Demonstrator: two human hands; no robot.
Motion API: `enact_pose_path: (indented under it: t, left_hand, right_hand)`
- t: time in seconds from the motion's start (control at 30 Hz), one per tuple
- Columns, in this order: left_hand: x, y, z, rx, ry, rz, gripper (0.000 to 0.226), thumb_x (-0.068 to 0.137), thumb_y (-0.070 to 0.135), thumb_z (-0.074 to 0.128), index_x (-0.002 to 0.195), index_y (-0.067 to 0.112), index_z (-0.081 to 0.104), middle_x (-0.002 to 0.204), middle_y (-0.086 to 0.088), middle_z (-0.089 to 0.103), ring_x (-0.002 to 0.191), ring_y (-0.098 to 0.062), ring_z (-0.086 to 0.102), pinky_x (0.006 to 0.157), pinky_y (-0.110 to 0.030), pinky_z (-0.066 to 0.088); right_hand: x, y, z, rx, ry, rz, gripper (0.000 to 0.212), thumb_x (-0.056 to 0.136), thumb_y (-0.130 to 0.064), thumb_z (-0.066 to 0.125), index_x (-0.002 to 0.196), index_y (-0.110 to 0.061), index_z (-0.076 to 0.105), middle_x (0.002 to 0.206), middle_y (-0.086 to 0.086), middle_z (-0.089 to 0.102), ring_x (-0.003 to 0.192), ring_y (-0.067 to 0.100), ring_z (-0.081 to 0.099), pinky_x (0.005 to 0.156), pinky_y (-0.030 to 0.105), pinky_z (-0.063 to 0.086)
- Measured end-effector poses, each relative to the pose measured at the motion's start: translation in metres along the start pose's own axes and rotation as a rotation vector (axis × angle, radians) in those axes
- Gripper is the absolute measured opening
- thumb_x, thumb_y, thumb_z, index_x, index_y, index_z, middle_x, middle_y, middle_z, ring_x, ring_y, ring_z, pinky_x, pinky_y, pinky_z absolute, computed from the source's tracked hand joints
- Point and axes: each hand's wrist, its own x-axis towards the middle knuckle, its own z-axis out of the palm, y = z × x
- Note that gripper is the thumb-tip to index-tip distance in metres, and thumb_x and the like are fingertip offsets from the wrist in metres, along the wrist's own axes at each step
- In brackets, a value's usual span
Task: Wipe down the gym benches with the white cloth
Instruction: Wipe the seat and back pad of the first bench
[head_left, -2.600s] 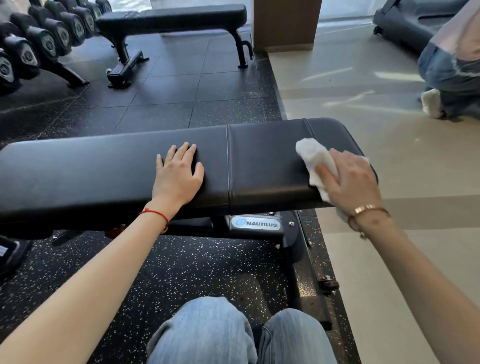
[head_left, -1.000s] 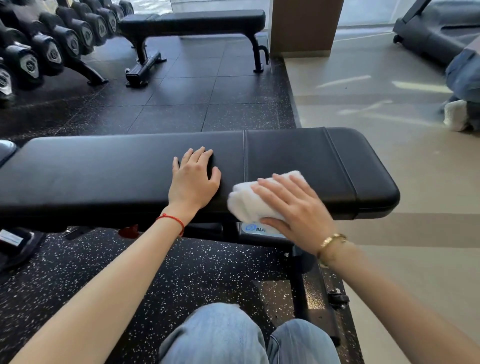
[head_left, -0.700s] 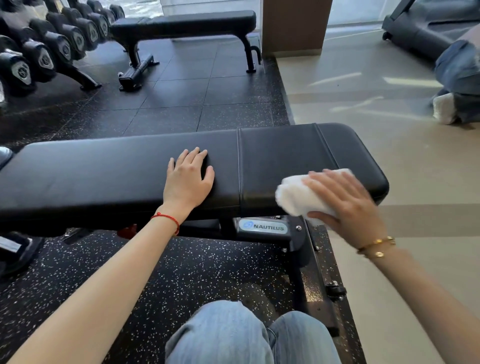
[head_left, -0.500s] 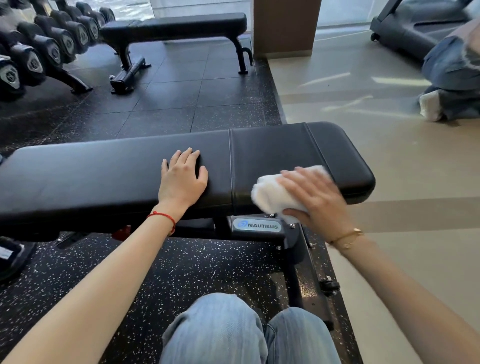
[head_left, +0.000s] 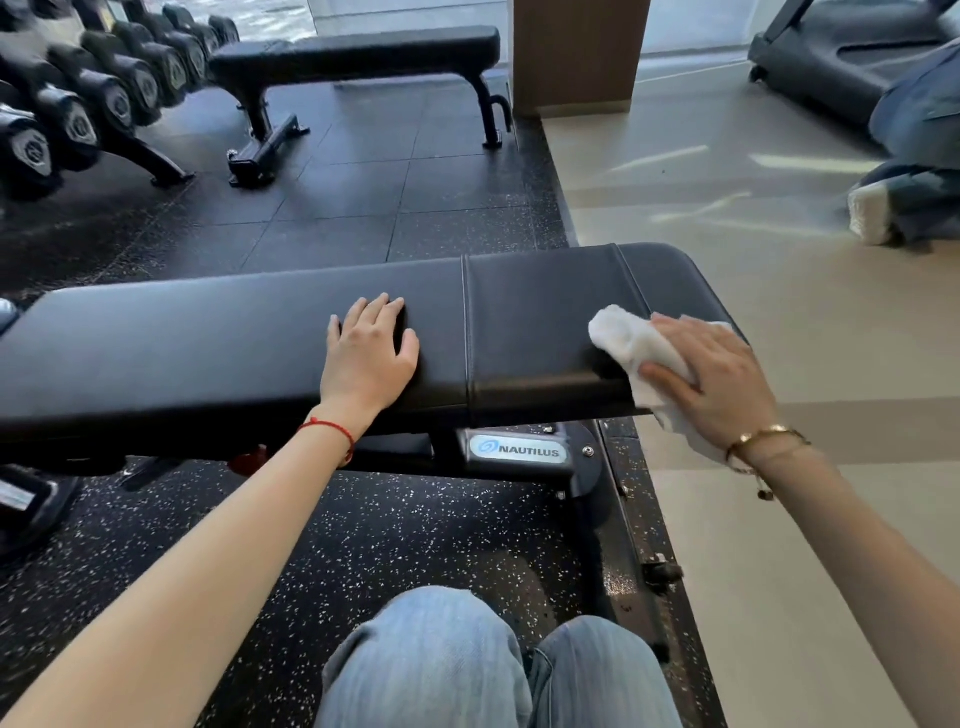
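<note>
Two hands on the bench (head_left: 234, 338): left hand (head_left: 370, 358) flat, right hand (head_left: 714, 387) presses white cloth (head_left: 631, 338).

Left arm extended forward from the lower left corner, forearm bare, a red string worn at the wrist. Left hand (head_left: 370, 358) laid palm-down on the bench pad (head_left: 208, 343) near its middle, fingers straight and close together, thumb spread to the right. Right arm reached in from the lower right, a gold bracelet seen at the wrist. Right hand (head_left: 714, 387) pressed flat onto the white cloth (head_left: 626, 338) at the pad's near right edge, fingers spread and nearly straight, heel of hand past the edge.
</note>
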Motion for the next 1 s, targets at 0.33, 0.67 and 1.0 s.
enact_pose_path:
  t: [0.33, 0.67, 1.0]
  left_hand:
    - [0.002, -0.006, 0.005, 0.009, 0.025, 0.021, 0.049, 0.098, 0.030, 0.046, 0.144, 0.015, 0.046, 0.154, -0.006, 0.041, 0.146, -0.025, 0.028, 0.121, -0.051, 0.015]
    - [0.025, 0.028, -0.080, 0.009, -0.088, -0.012, 0.048, 0.085, 0.036, 0.048, 0.126, 0.014, 0.063, 0.122, -0.004, 0.067, 0.117, -0.024, 0.060, 0.101, -0.043, 0.046]
    - [0.093, 0.114, -0.279, -0.029, -0.135, -0.011, 0.035, 0.087, 0.014, 0.064, 0.122, 0.014, 0.064, 0.118, -0.003, 0.068, 0.112, -0.021, 0.061, 0.101, -0.037, 0.044]
  right_hand:
    - [0.113, -0.044, 0.044, -0.058, -0.209, 0.044, 0.062, 0.087, -0.055, 0.040, 0.130, -0.013, 0.054, 0.130, 0.013, 0.058, 0.124, 0.034, 0.047, 0.104, 0.044, 0.026]
    - [0.129, -0.062, -0.033, 0.285, -0.299, 0.065, 0.034, 0.089, -0.019, 0.063, 0.123, -0.020, 0.060, 0.113, 0.004, 0.061, 0.100, 0.026, 0.059, 0.087, 0.031, 0.041]
    - [0.215, -0.118, -0.245, 0.236, -0.294, 0.168, 0.038, 0.087, -0.033, 0.055, 0.121, -0.015, 0.060, 0.111, 0.007, 0.065, 0.087, 0.031, 0.063, 0.075, 0.026, 0.038]
